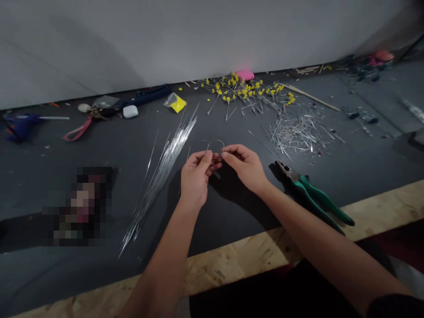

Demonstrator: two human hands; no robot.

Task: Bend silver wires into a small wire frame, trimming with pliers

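Both hands meet over the dark table, pinching a thin wire [216,141] bent into a loop that arches above the fingertips. My left hand [197,174] grips one side of it between thumb and fingers. On the other side, my right hand [244,167] pinches the wire with thumb and forefinger. The wire's ends are partly hidden by the fingers. Left of my left hand lies a bundle of long straight silvery wires [162,172]. Pliers with green and black handles [314,192] rest to the right of my right hand, jaws toward it.
Behind the hands are yellow-tipped wire pieces [245,92], a pile of short cut wires [296,132], a yellow packet [177,103], a pink lump [245,75] and a wooden stick [311,97]. At left are a white case [130,111], a pink strap [78,131] and a blue glue gun [24,126].
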